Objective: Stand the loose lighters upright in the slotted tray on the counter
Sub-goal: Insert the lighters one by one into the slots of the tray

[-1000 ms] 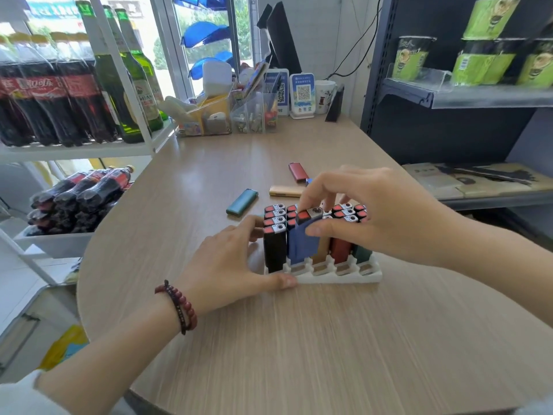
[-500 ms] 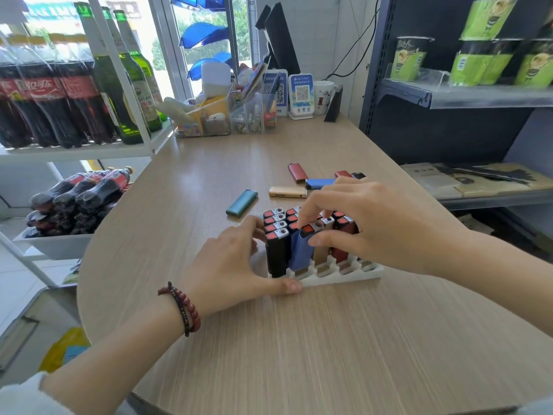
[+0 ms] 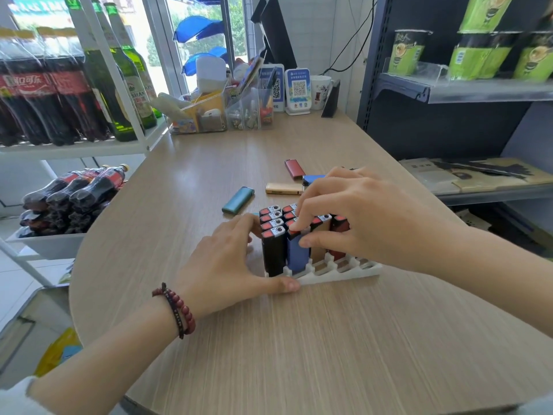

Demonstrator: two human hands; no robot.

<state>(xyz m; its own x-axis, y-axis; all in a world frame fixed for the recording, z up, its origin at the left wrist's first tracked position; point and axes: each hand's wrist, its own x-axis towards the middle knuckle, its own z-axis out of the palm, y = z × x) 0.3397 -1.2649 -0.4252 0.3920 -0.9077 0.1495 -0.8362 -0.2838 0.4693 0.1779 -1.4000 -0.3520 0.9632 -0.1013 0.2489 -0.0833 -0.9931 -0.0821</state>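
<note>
Head cam: the right hand (image 3: 359,217) is pinching the blue lighter (image 3: 296,254) near its top, with the index fingertip sitting on the red cap and the thumb pushing on the front face. The other fingers are curling over the rows behind. That blue lighter is standing upright in the front row of the white slotted tray (image 3: 344,272), right beside a black lighter (image 3: 273,254) in the corner slot. A tan lighter (image 3: 318,245) and a dark red lighter (image 3: 339,235) are standing further right, partly under the hand.

The left hand (image 3: 227,265) is lying loose on the wooden counter (image 3: 299,339) with fingers mostly straight. Its thumb is pressing the tray's front left corner and the fingertips are resting up against the left side of the pack. It's wearing a bead bracelet (image 3: 179,310) on the wrist.

Behind the tray, four more are lying flat: a teal lighter (image 3: 238,200), a gold lighter (image 3: 284,188), a red lighter (image 3: 294,169) and a loose blue lighter (image 3: 312,178) peeking past the right hand's fingers. Cola bottles (image 3: 36,94) are sitting on the rack at left.
</note>
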